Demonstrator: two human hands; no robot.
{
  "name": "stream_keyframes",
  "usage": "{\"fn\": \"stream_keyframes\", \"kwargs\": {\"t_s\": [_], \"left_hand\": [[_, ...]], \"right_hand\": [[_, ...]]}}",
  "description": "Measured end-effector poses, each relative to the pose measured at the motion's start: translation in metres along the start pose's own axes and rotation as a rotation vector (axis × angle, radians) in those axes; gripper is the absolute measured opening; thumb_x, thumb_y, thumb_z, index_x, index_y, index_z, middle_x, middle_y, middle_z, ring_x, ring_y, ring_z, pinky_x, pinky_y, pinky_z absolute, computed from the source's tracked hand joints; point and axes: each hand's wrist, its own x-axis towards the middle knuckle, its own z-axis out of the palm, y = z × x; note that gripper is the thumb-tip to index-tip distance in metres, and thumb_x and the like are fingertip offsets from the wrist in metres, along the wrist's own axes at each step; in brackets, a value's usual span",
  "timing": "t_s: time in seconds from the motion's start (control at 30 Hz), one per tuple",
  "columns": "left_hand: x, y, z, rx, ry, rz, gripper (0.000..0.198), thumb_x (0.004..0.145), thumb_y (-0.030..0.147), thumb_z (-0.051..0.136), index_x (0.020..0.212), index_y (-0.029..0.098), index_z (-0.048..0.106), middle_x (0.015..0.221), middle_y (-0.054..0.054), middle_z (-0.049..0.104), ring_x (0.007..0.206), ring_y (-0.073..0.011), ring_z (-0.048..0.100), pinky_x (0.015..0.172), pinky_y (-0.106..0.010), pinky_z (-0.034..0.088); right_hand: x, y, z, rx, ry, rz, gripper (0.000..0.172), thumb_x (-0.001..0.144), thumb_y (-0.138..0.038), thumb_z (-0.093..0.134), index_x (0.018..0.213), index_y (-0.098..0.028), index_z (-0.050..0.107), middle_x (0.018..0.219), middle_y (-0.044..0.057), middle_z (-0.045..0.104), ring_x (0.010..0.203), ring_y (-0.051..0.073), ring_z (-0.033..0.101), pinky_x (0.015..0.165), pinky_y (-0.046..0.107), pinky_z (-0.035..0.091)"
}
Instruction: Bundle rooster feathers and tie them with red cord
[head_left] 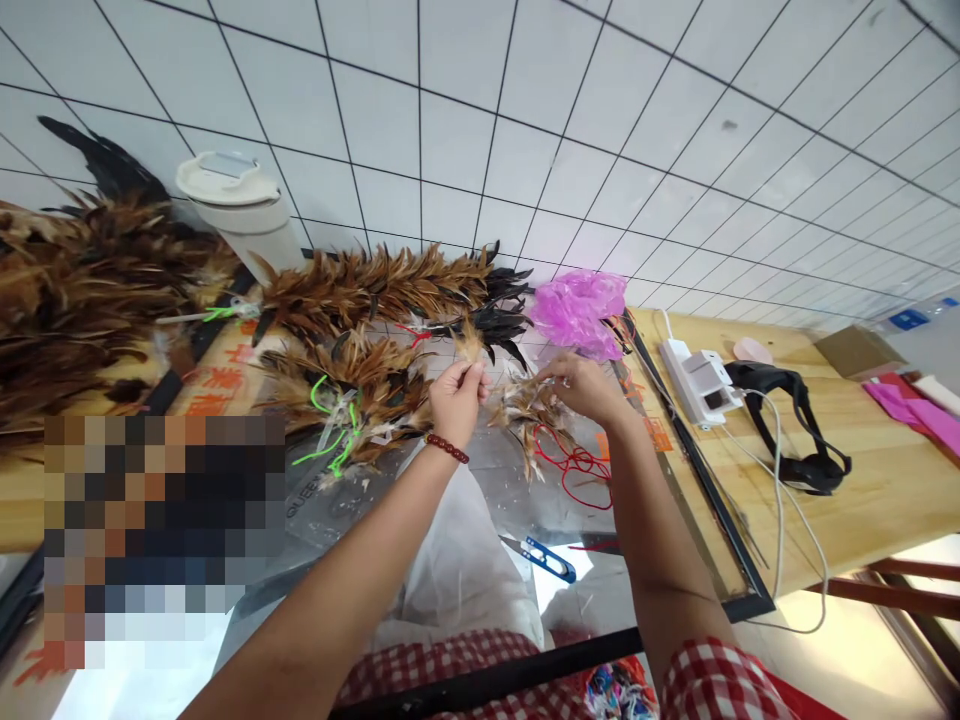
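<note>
My left hand (457,400), with a beaded bracelet at the wrist, pinches a small light-brown feather (470,343) upright between thumb and fingers. To its right, my right hand (585,388) has its fingers pinched together at the edge of a loose pile of pale brown feathers (525,410); what is between the fingertips is too small to make out. Red cord (577,470) lies below that hand. Blue-handled thread snips (551,558) lie nearer my body. Left of my left hand is a bundle of brown feathers (390,375) with green ties (341,440).
A long brown and black feather strip (390,285) runs along the tiled wall beside a white lidded tumbler (240,210). Pink plastic (581,310) sits at the back. On the right are a power strip (694,380), cables and a black strap (787,425). More feathers (90,310) fill the left.
</note>
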Motion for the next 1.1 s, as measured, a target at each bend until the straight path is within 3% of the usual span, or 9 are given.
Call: {"fn": "stream_keyframes", "kwargs": {"t_s": [0.13, 0.23, 0.4, 0.6, 0.87, 1.0, 1.1], "left_hand": [[-0.001, -0.003, 0.001, 0.000, -0.038, -0.030, 0.021, 0.072, 0.034, 0.067, 0.073, 0.013, 0.067, 0.057, 0.001, 0.062, 0.045, -0.0060, 0.051, 0.043, -0.018, 0.041], [0.000, -0.005, 0.001, 0.014, -0.079, -0.060, 0.021, 0.071, 0.034, 0.068, 0.071, 0.012, 0.067, 0.059, 0.000, 0.063, 0.046, -0.0062, 0.053, 0.044, -0.018, 0.043], [0.001, -0.008, 0.000, 0.027, -0.139, -0.162, 0.023, 0.067, 0.034, 0.072, 0.070, 0.011, 0.069, 0.067, -0.005, 0.069, 0.051, -0.0094, 0.060, 0.047, -0.021, 0.048], [-0.002, -0.010, -0.001, 0.128, -0.213, -0.182, 0.019, 0.066, 0.031, 0.073, 0.065, 0.013, 0.070, 0.061, -0.006, 0.068, 0.052, -0.0125, 0.062, 0.048, -0.023, 0.050], [-0.010, -0.016, -0.003, 0.356, -0.420, -0.051, 0.018, 0.070, 0.027, 0.065, 0.055, 0.017, 0.068, 0.050, 0.000, 0.062, 0.047, -0.0126, 0.057, 0.045, -0.022, 0.047], [-0.010, -0.016, -0.005, 0.421, -0.438, 0.008, 0.024, 0.072, 0.027, 0.062, 0.050, 0.017, 0.063, 0.046, 0.000, 0.058, 0.041, -0.0098, 0.050, 0.040, -0.019, 0.039], [-0.009, -0.013, -0.004, 0.366, -0.380, -0.030, 0.024, 0.073, 0.031, 0.063, 0.054, 0.016, 0.063, 0.047, 0.001, 0.057, 0.040, -0.0084, 0.049, 0.039, -0.018, 0.038]], "right_hand": [[-0.006, 0.000, 0.013, -0.068, -0.101, -0.142, 0.035, 0.074, 0.000, 0.051, 0.092, -0.019, 0.075, 0.094, 0.007, 0.063, 0.090, 0.015, 0.057, 0.084, 0.026, 0.043], [-0.005, -0.007, 0.012, -0.135, -0.077, -0.134, 0.027, 0.079, -0.003, 0.051, 0.088, -0.015, 0.074, 0.096, 0.009, 0.065, 0.092, 0.017, 0.058, 0.086, 0.026, 0.041], [-0.012, -0.031, 0.003, -0.317, -0.049, -0.103, 0.027, 0.090, -0.014, 0.044, 0.100, -0.015, 0.069, 0.093, 0.010, 0.068, 0.087, 0.019, 0.059, 0.078, 0.028, 0.037], [-0.014, -0.049, 0.013, -0.582, -0.034, -0.155, 0.023, 0.092, -0.019, 0.044, 0.091, -0.014, 0.066, 0.087, 0.013, 0.066, 0.086, 0.024, 0.055, 0.073, 0.034, 0.029], [-0.013, -0.056, 0.019, -0.613, 0.000, -0.195, 0.023, 0.092, -0.021, 0.043, 0.088, -0.014, 0.065, 0.087, 0.013, 0.063, 0.085, 0.025, 0.051, 0.073, 0.036, 0.025], [-0.012, -0.057, 0.017, -0.584, 0.033, -0.204, 0.020, 0.091, -0.021, 0.045, 0.089, -0.015, 0.064, 0.087, 0.012, 0.063, 0.084, 0.023, 0.051, 0.074, 0.035, 0.025], [-0.014, -0.051, 0.006, -0.546, 0.105, -0.103, 0.022, 0.092, -0.021, 0.044, 0.092, -0.014, 0.065, 0.090, 0.012, 0.063, 0.084, 0.021, 0.052, 0.075, 0.033, 0.027]]}}
